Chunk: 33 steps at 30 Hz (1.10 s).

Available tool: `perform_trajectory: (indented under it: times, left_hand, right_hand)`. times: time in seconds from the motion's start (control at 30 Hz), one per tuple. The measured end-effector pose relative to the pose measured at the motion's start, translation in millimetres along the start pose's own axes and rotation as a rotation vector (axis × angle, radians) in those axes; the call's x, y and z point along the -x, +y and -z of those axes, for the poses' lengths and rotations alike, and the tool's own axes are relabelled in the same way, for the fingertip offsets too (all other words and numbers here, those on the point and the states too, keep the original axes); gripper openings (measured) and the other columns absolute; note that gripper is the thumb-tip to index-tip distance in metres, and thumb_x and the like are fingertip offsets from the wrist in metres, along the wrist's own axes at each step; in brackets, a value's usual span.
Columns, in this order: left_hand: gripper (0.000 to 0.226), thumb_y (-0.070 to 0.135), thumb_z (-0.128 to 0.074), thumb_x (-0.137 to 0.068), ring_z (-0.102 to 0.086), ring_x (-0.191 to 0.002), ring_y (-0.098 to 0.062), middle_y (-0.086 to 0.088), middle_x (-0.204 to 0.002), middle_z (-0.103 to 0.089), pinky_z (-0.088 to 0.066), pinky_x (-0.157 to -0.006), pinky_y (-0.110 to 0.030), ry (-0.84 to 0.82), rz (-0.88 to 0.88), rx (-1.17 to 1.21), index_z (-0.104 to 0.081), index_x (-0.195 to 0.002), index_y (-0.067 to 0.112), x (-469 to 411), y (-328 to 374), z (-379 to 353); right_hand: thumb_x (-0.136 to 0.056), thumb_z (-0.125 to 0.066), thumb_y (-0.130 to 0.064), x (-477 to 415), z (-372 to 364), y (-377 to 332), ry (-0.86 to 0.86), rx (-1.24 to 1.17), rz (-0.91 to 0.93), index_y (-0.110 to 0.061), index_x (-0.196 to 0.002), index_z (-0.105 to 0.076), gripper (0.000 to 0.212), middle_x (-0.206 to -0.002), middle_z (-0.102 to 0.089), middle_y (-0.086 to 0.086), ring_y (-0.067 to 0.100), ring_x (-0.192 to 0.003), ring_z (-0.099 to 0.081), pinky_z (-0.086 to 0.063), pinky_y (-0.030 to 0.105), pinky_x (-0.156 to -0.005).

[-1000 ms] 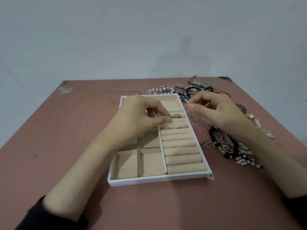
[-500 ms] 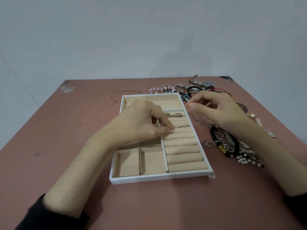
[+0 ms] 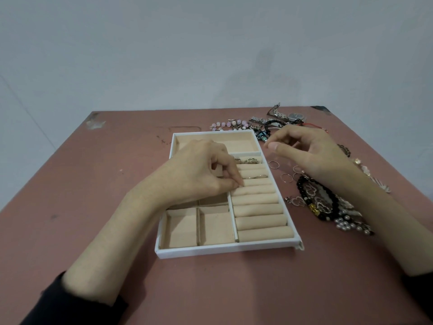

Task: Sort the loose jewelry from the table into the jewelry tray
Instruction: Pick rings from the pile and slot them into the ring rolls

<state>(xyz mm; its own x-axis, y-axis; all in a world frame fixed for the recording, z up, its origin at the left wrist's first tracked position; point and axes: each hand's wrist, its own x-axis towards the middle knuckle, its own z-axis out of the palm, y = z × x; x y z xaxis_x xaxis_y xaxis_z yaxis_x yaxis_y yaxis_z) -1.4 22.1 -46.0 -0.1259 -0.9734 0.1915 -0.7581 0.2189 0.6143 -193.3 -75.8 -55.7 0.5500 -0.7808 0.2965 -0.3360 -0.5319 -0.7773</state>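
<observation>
Left sleeve (image 3: pixel 70 306): dark, showing at 7 o'clock along the bottom edge, with the bare forearm reaching up toward the tray.
Table (image 3: pixel 93 219): a pinkish-brown top, carrying everything here.
Jewelry tray (image 3: pixel 222 251): white with beige lining, sitting mid-table. Square compartments are lying at its 7 o'clock corner, padded rolls (image 3: pixel 262 221) are stacking along its 3 o'clock side, and a wide compartment is spanning 12 o'clock.
Bracelet pile (image 3: pixel 332 199): black beads, a heart pendant and pearl clusters, lying on the table at the tray's 3 o'clock, partly under the right forearm.
Left hand (image 3: pixel 199 170): hanging over the tray's middle with its fingers curling down. Thumb and fingertips are pinching together at the 9 o'clock end of the rolls. Whether anything is sitting between them cannot be told.
Slotted ring (image 3: pixel 256 177): lying in a groove between two rolls, just at 2 o'clock of the left fingertips.
Ornate rings (image 3: pixel 251 160): sitting at the farthest roll, beside the left knuckles.
Thin hoops (image 3: pixel 273 164): lying loose on the table just off the tray's 2 o'clock rim.
Right hand (image 3: pixel 311 153): hovering above those hoops, fingers curling loosely, thumb pointing toward the tray. Whether thumb and forefinger are pinching something thin cannot be told.
Pink bead string (image 3: pixel 225 124): lying just beyond the tray's 12 o'clock rim.
Watch (image 3: pixel 293 116): lying farthest out at 1 o'clock, amid a tangle of bands.
</observation>
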Motion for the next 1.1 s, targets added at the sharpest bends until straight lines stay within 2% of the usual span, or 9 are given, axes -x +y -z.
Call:
perform_trajectory:
  times: [0.13,0.37,0.53,0.63,0.7,0.87,0.97,1.03,1.1]
  left_hand:
    - [0.015,0.012,-0.074,-0.071,-0.049,-0.075,-0.011,0.008,-0.065,-0.054,-0.033,-0.059,-0.011,0.014,0.018,-0.002,-0.076,-0.071,0.026,-1.7,0.2,-1.6]
    - [0.009,0.020,-0.072,-0.076,-0.049,-0.069,-0.006,0.007,-0.068,-0.057,-0.035,-0.059,-0.013,0.004,0.015,0.017,-0.073,-0.075,0.029,-1.2,-0.3,-1.8]
    - [0.008,0.024,-0.071,-0.078,-0.054,-0.072,-0.003,0.006,-0.078,-0.066,-0.036,-0.062,-0.011,0.088,0.027,0.000,-0.073,-0.087,0.025,-12.5,10.0,-6.9]
    - [0.012,0.021,-0.066,-0.082,-0.056,-0.077,-0.005,0.009,-0.082,-0.068,-0.037,-0.069,-0.010,0.085,-0.042,-0.168,-0.072,-0.092,0.024,-32.0,22.1,-11.2]
    - [0.015,0.024,-0.066,-0.082,-0.055,-0.080,-0.008,0.011,-0.085,-0.068,-0.042,-0.075,-0.021,0.030,-0.070,-0.241,-0.071,-0.096,0.026,-48.1,28.9,-13.9]
    - [0.019,0.016,-0.065,-0.080,-0.053,-0.080,-0.010,0.008,-0.084,-0.065,-0.046,-0.076,-0.025,-0.065,-0.071,-0.354,-0.070,-0.096,0.023,-80.4,33.4,-23.2]
    - [0.017,0.018,-0.069,-0.078,-0.053,-0.080,-0.008,0.006,-0.089,-0.066,-0.035,-0.058,-0.002,-0.085,-0.052,-0.360,-0.070,-0.095,0.024,-86.5,31.8,-30.2]
    - [0.018,0.019,-0.071,-0.077,-0.051,-0.076,-0.006,0.005,-0.088,-0.068,-0.032,-0.054,-0.005,-0.093,-0.048,-0.333,-0.071,-0.094,0.022,-87.1,30.9,-34.1]
    - [0.018,0.017,-0.071,-0.076,-0.051,-0.075,-0.007,0.003,-0.091,-0.070,-0.034,-0.059,-0.016,-0.093,-0.046,-0.316,-0.071,-0.094,0.021,-87.2,29.8,-36.8]
  right_hand:
    - [-0.087,-0.062,-0.026,0.0,0.0,1.0,0.003,0.006,-0.003,-0.023,-0.085,-0.068,0.007,-0.081,-0.065,0.006,0.002,-0.061,-0.047,-0.041,0.013,-0.060]
    - [-0.086,-0.064,-0.020,-3.8,7.9,1.2,0.081,-0.028,-0.037,-0.023,-0.082,-0.068,0.007,-0.076,-0.060,-0.002,0.003,-0.067,-0.048,-0.038,0.014,-0.064]
    - [-0.087,-0.063,-0.017,-2.9,24.8,4.0,0.129,-0.041,-0.083,-0.018,-0.087,-0.069,0.006,-0.071,-0.052,-0.003,-0.002,-0.051,-0.041,-0.033,0.006,-0.048]
    - [-0.083,-0.068,-0.017,-1.0,37.5,6.5,0.020,0.027,-0.121,-0.017,-0.086,-0.069,0.003,-0.065,-0.054,-0.005,-0.003,-0.048,-0.045,-0.033,0.006,-0.047]
    - [-0.078,-0.073,-0.023,1.7,42.4,6.7,-0.101,0.119,-0.137,-0.019,-0.083,-0.070,0.007,-0.065,-0.060,-0.007,-0.004,-0.052,-0.049,-0.037,0.006,-0.051]
    - [-0.068,-0.079,-0.036,8.3,36.6,3.3,-0.255,0.308,-0.098,-0.027,-0.081,-0.071,0.017,-0.084,-0.064,-0.008,-0.007,-0.078,-0.052,-0.038,0.009,-0.069]
    - [-0.067,-0.079,-0.037,8.5,34.9,5.5,-0.292,0.375,-0.084,-0.027,-0.082,-0.071,0.020,-0.091,-0.065,0.001,0.002,-0.087,-0.051,-0.037,0.019,-0.079]
    - [-0.068,-0.080,-0.034,8.5,34.3,6.2,-0.296,0.386,-0.090,-0.025,-0.081,-0.072,0.018,-0.091,-0.064,0.009,0.016,-0.088,-0.054,-0.037,0.023,-0.076]
    - [-0.070,-0.080,-0.031,8.0,32.5,7.2,-0.282,0.376,-0.101,-0.022,-0.080,-0.072,0.016,-0.090,-0.064,0.011,0.022,-0.084,-0.057,-0.039,0.024,-0.069]
